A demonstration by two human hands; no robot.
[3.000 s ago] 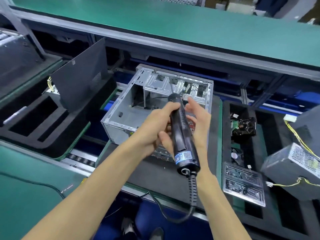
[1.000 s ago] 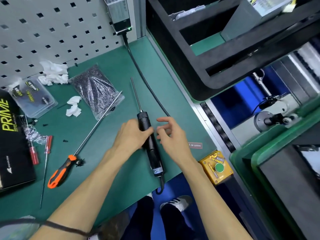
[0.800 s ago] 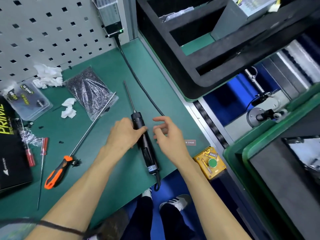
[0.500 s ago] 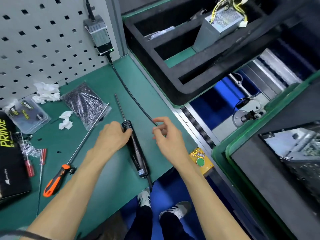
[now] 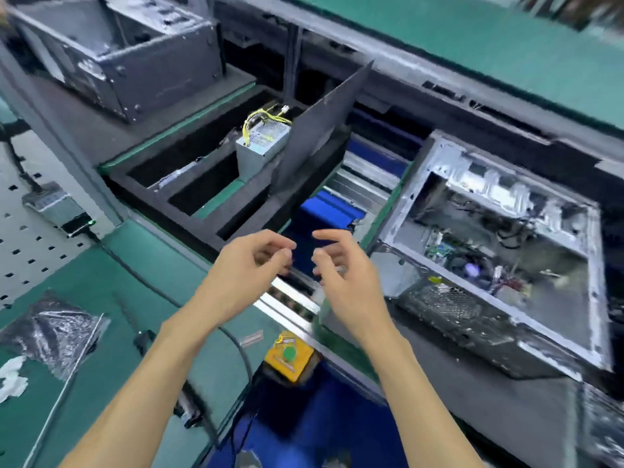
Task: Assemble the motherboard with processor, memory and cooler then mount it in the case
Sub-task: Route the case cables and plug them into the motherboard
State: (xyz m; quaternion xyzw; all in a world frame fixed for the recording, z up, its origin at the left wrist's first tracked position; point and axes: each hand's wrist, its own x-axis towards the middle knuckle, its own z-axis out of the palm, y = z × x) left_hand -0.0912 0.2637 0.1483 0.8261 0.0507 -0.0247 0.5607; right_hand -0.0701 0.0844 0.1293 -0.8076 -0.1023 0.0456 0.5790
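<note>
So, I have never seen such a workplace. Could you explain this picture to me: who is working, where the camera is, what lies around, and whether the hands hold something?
No machine works here: a person uses two bare hands. The single camera sits on the person's head and looks forward and down, so you see both forearms. The left hand and the right hand hang in the air with loosely curled fingers, and neither holds anything. To the right stands an open computer case with a motherboard already inside. Behind the hands, a black foam tray holds a grey power supply with yellow wires. At lower left, a green bench carries a bag of screws. The picture is blurred by motion.
</note>
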